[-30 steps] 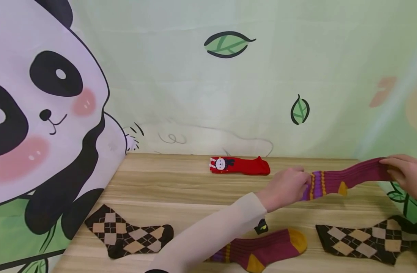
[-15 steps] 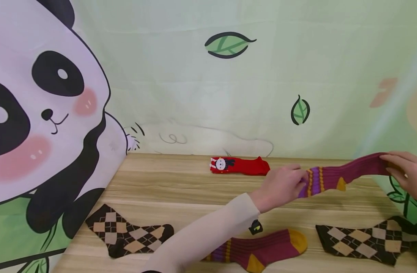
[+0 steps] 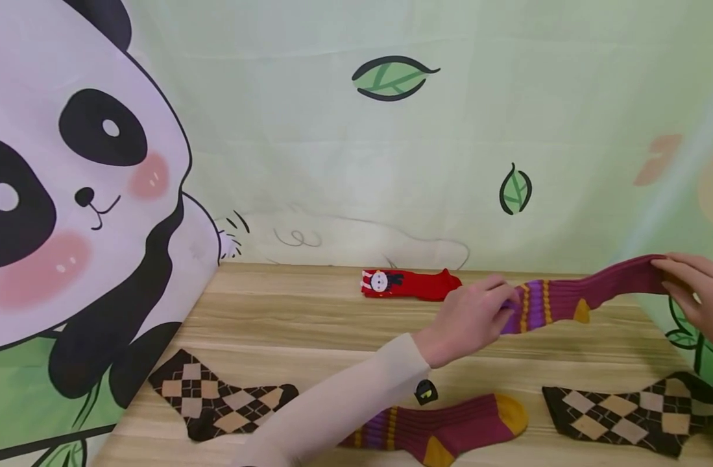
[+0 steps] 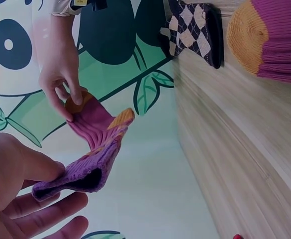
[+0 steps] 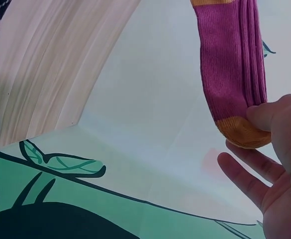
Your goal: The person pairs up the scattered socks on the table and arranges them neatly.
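Observation:
Between both hands a maroon sock with a purple and yellow striped cuff is stretched above the table. My left hand pinches the cuff, whose dark opening shows in the left wrist view. At the other end my right hand pinches the yellow toe between thumb and fingers. A matching maroon sock with yellow heel and toe lies on the table below, its cuff partly behind my left sleeve. Behind my left hand lies a red sock with a white cartoon figure; the hand overlaps its toe end.
One black and tan argyle sock lies at the left of the wooden table, partly behind the left sleeve. Another argyle sock lies at the front right. A printed panda backdrop encloses the back and sides.
My left hand has shifted a little to the left with the cuff. The right hand has risen slightly with the toe, and the sock hangs a bit higher. The socks on the table stay put.

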{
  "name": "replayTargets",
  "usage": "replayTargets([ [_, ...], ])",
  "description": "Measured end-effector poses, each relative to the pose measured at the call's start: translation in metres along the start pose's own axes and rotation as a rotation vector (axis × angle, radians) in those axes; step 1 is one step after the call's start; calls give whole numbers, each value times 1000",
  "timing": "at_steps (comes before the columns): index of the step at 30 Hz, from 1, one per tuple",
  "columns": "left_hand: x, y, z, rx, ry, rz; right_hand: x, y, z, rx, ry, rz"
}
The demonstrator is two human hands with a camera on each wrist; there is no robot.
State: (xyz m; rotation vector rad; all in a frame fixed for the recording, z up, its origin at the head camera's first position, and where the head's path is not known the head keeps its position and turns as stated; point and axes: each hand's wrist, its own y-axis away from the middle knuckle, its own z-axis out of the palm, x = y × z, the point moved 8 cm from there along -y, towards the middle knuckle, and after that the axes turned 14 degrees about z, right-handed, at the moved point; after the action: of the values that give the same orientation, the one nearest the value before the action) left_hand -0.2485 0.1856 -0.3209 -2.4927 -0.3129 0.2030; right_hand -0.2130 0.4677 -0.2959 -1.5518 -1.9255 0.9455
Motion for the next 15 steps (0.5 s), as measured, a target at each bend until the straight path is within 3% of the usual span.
replayTargets([
  [7, -1, 8, -6, 41, 62, 27, -6, -1, -5, 28, -13, -9],
  [15, -1, 21, -14, 86, 65, 45, -14, 3, -8, 57, -38, -20],
])
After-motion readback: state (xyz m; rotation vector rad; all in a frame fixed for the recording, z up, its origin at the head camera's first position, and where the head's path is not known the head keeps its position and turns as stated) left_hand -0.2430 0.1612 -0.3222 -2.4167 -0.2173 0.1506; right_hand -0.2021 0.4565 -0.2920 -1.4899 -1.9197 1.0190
